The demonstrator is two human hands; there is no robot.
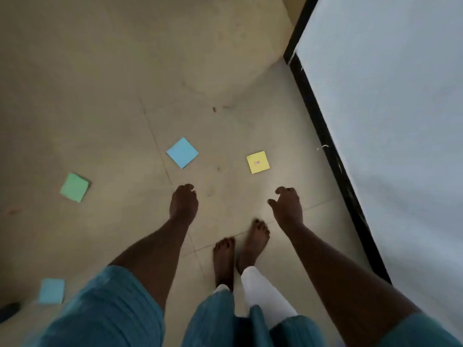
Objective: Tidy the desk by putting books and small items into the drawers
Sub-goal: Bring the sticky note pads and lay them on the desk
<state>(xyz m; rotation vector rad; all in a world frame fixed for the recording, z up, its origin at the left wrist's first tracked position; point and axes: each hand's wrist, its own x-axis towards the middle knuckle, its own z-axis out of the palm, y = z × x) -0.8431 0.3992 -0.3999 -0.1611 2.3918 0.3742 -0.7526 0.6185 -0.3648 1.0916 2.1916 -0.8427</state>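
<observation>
Yellow pad (258,162) lies nearest the right hand (288,209) — I'd stoop and pinch its edges; left hand (183,202) and right hang loosely curled, seemingly empty.

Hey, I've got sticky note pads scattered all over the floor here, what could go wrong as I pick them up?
1. Your bare feet stand close to the yellow pad and the blue pad; a step onto either might slide on the tile floor.
2. The second blue pad lies far left at the edge of view, apart from the green pad, so it could be overlooked.
</observation>
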